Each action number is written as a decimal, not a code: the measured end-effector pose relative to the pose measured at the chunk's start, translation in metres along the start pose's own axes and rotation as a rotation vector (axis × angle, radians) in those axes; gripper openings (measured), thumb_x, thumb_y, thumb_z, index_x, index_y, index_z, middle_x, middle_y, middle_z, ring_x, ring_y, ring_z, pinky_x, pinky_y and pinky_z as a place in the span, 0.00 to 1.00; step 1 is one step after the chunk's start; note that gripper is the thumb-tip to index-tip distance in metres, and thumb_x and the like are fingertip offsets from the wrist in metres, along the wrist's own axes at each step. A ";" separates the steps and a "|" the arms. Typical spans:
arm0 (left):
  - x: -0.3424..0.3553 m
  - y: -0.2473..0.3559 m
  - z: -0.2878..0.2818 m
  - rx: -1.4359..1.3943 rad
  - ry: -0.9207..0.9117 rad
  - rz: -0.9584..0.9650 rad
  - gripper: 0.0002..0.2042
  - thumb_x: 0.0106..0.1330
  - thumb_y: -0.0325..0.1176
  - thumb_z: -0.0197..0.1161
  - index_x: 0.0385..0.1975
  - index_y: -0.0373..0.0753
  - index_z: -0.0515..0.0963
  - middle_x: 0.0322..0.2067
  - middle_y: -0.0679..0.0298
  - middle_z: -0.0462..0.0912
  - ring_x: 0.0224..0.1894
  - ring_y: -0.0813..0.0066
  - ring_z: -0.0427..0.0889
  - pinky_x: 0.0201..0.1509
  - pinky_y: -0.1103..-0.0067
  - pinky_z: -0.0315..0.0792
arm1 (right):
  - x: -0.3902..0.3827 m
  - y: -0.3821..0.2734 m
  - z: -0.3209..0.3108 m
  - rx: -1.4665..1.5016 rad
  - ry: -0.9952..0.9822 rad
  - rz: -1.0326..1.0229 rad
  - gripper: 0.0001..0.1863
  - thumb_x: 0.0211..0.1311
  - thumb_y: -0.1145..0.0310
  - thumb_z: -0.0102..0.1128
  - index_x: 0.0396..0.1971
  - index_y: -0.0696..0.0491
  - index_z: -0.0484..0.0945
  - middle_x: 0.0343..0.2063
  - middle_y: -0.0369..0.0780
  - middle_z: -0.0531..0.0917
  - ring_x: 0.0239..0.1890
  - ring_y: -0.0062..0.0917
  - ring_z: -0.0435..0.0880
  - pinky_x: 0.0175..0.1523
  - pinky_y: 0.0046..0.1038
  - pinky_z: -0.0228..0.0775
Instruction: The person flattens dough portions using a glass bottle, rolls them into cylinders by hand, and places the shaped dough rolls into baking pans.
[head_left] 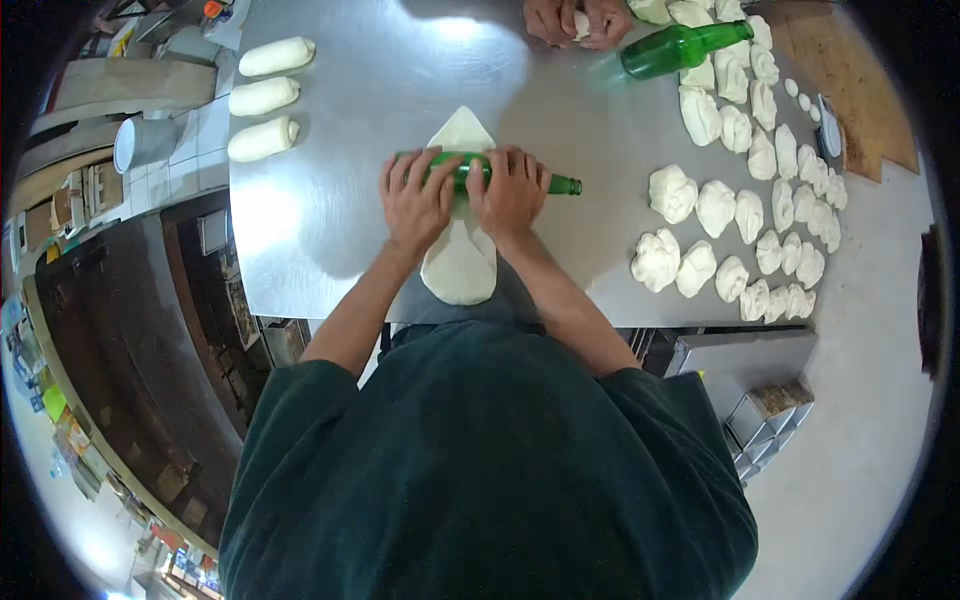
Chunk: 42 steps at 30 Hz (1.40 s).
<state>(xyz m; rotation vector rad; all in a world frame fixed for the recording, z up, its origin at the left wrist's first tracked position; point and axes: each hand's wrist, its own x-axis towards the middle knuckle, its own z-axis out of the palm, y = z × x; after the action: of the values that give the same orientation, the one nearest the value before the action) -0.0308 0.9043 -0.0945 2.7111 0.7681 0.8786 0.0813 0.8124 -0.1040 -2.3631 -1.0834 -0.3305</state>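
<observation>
The person's left hand (416,205) and right hand (510,195) are gripping a green glass bottle (461,174) from above, side by side, their fingers partly spread and curving over its far side. The bottle is lying crosswise on a long, flat strip of white dough (459,272), its neck pointing right. The strip is resting on a shiny grey metal surface (575,245), with three smooth white dough rolls (264,97) lying well apart to its left.
</observation>
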 end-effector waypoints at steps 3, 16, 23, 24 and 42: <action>0.057 -0.011 0.006 0.057 -0.221 -0.074 0.09 0.70 0.36 0.58 0.39 0.49 0.87 0.39 0.64 0.87 0.43 0.59 0.84 0.58 0.64 0.73 | 0.053 -0.008 0.006 -0.096 -0.162 0.112 0.08 0.64 0.62 0.58 0.32 0.50 0.82 0.36 0.40 0.84 0.38 0.38 0.79 0.49 0.39 0.66; 0.143 -0.073 0.056 -0.144 -0.306 -0.748 0.27 0.68 0.60 0.50 0.33 0.47 0.90 0.34 0.57 0.90 0.39 0.51 0.86 0.47 0.62 0.79 | 0.149 0.042 0.020 -0.089 -0.354 0.152 0.31 0.70 0.43 0.45 0.28 0.54 0.86 0.32 0.44 0.89 0.34 0.45 0.83 0.44 0.46 0.71; 0.069 -0.034 0.015 -0.461 -0.274 -0.804 0.22 0.71 0.53 0.54 0.33 0.43 0.90 0.32 0.60 0.89 0.37 0.61 0.84 0.47 0.72 0.77 | 0.069 0.037 -0.009 -0.078 -0.521 0.236 0.32 0.69 0.39 0.48 0.31 0.56 0.86 0.30 0.44 0.88 0.32 0.42 0.82 0.46 0.42 0.70; 0.050 -0.026 0.004 -0.519 -0.166 -0.668 0.16 0.72 0.44 0.57 0.33 0.42 0.90 0.31 0.60 0.89 0.37 0.61 0.85 0.45 0.73 0.77 | 0.051 0.033 -0.019 -0.089 -0.482 0.206 0.32 0.68 0.39 0.49 0.32 0.56 0.85 0.30 0.45 0.88 0.32 0.42 0.82 0.47 0.41 0.70; -0.137 -0.021 -0.074 -0.429 -0.054 0.398 0.24 0.55 0.35 0.78 0.54 0.45 0.81 0.59 0.59 0.74 0.65 0.53 0.71 0.70 0.62 0.69 | -0.154 0.016 -0.099 0.179 -0.104 -0.156 0.39 0.45 0.39 0.74 0.55 0.47 0.78 0.44 0.36 0.84 0.48 0.31 0.80 0.59 0.39 0.59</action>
<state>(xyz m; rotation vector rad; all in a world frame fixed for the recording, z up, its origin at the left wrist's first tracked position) -0.1773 0.8507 -0.1093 2.5104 0.0089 0.9143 -0.0074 0.6519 -0.0911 -2.1634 -1.2940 -0.1585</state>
